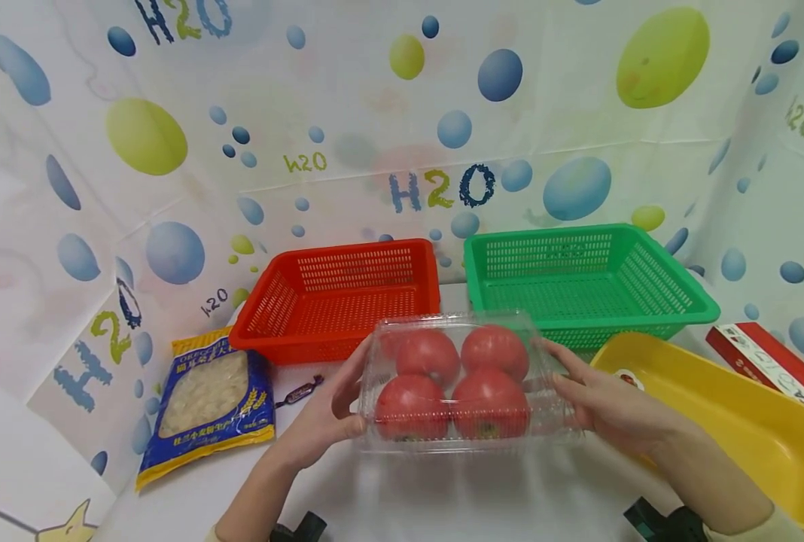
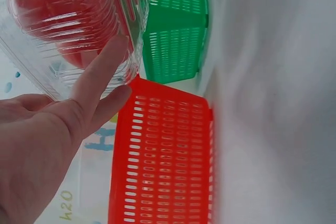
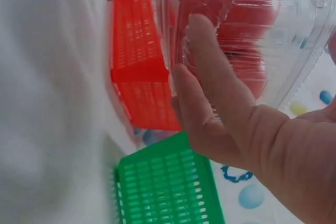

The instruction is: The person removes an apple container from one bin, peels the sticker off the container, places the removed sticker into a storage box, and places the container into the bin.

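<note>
A clear plastic clamshell box point(image 1: 456, 446) with several red tomatoes point(image 1: 490, 403) inside is raised over the white table in the head view, in front of two baskets. My left hand point(image 1: 324, 410) grips its left end, thumb at the near side and fingers along the far side. At the opposite end, my right hand point(image 1: 612, 399) holds the box in the same way. In the left wrist view, fingers point(image 2: 100, 72) lie against the box's ridged wall. Fingers point(image 3: 215, 61) of the right hand press the plastic in the right wrist view.
Behind the box stand a red basket point(image 1: 334, 350) and a green basket point(image 1: 680, 305). To the right lie a yellow tray point(image 1: 734, 429) and a red-and-white box point(image 1: 775, 361). A blue-and-yellow food bag point(image 1: 205, 406) and a small wrapped candy point(image 1: 299, 391) lie left.
</note>
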`<state>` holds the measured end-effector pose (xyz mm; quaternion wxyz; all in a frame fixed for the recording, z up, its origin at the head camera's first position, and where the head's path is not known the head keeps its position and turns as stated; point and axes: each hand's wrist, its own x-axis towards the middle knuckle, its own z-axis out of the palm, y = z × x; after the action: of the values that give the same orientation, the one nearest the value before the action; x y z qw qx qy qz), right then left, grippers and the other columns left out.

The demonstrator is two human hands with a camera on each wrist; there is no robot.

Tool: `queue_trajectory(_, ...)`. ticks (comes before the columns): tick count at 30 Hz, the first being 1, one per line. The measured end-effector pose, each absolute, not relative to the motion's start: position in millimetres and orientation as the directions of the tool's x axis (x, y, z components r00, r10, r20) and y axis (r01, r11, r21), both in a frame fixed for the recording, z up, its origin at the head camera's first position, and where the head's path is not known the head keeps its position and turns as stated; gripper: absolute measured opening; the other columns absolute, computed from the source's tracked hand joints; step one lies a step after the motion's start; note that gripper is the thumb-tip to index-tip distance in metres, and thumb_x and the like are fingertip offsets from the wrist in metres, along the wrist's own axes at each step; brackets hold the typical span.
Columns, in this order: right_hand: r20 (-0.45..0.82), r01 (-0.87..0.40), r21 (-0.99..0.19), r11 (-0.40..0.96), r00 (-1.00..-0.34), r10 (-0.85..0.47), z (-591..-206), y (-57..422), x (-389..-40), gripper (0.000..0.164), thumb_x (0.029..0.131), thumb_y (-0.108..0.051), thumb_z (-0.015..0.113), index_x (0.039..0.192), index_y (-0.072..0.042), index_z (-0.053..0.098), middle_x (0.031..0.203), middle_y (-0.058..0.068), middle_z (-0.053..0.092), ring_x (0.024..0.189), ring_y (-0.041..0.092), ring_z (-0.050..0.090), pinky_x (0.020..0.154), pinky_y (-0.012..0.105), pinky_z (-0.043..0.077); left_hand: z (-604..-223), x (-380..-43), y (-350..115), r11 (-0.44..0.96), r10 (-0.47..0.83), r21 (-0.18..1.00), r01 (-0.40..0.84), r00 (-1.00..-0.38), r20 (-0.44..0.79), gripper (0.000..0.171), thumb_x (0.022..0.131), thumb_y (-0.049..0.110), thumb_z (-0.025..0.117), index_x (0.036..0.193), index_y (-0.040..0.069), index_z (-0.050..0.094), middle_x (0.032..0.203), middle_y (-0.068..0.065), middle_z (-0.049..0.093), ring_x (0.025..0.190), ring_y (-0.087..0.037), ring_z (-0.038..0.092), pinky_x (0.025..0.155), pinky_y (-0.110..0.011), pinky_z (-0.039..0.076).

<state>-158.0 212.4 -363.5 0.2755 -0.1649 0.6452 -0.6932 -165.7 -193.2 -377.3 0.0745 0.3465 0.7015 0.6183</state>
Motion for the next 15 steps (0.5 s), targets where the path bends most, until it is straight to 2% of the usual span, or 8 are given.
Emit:
queue_trajectory(4, -0.134, 0.192, -0.981, -0.034, -0.792, -0.596, -357, 209, -159, 0.072, 0.111, -0.028, 0.039, 0.162, -0.018, -0.011, 0.163, 0.023, -0.004, 0.132, 0.024, 0.037, 0.100, 0.039, 0.051, -374, -164, -195, -0.018, 0.568, 0.917, 0.398, -0.751, 0.337, 0.099, 0.091, 0.044, 0.069, 0.164, 0.019, 0.008, 0.168, -0.006, 0.015, 0.148, -0.041, 0.024, 0.105, -0.047, 0.046)
queue_trajectory(8, -0.157, 0.206, -0.978, -0.021, -0.806, -0.571, -348, 204, -160, 0.072, 0.110, -0.030, 0.040, 0.162, -0.022, -0.009, 0.164, 0.022, -0.001, 0.128, 0.026, 0.044, 0.097, 0.040, 0.053, -368, -165, -196, -0.014, 0.549, 0.915, 0.403, -0.762, 0.344, 0.098, 0.091, 0.044, 0.070, 0.164, 0.019, 0.010, 0.167, -0.008, 0.018, 0.147, -0.040, 0.026, 0.103, -0.047, 0.047)
queue_trajectory(10, -0.165, 0.199, -0.980, -0.002, -0.817, -0.552, -343, 200, -161, 0.073, 0.110, -0.031, 0.040, 0.162, -0.023, -0.010, 0.164, 0.020, -0.005, 0.131, 0.032, 0.041, 0.097, 0.041, 0.053, -363, -166, -195, -0.009, 0.544, 0.919, 0.394, -0.769, 0.336, 0.098, 0.091, 0.042, 0.070, 0.164, 0.020, 0.010, 0.167, -0.007, 0.019, 0.147, -0.039, 0.026, 0.101, -0.048, 0.049)
queue_trajectory(12, -0.185, 0.201, -0.979, 0.028, -0.831, -0.524, -337, 197, -162, 0.075, 0.109, -0.033, 0.043, 0.162, -0.024, -0.009, 0.165, 0.018, -0.008, 0.137, 0.039, 0.033, 0.097, 0.044, 0.053, -359, -168, -196, -0.001, 0.537, 0.922, 0.387, -0.778, 0.327, 0.097, 0.091, 0.042, 0.070, 0.164, 0.022, 0.010, 0.166, -0.007, 0.021, 0.147, -0.038, 0.027, 0.101, -0.049, 0.049)
queue_trajectory(15, -0.201, 0.206, -0.978, 0.045, -0.851, -0.485, -330, 189, -166, 0.079, 0.107, -0.034, 0.047, 0.163, -0.025, -0.008, 0.165, 0.019, -0.004, 0.141, 0.046, 0.022, 0.097, 0.048, 0.051, -353, -171, -197, 0.016, 0.516, 0.923, 0.385, -0.794, 0.322, 0.094, 0.091, 0.043, 0.070, 0.164, 0.023, 0.013, 0.165, -0.006, 0.023, 0.146, -0.038, 0.029, 0.101, -0.048, 0.049)
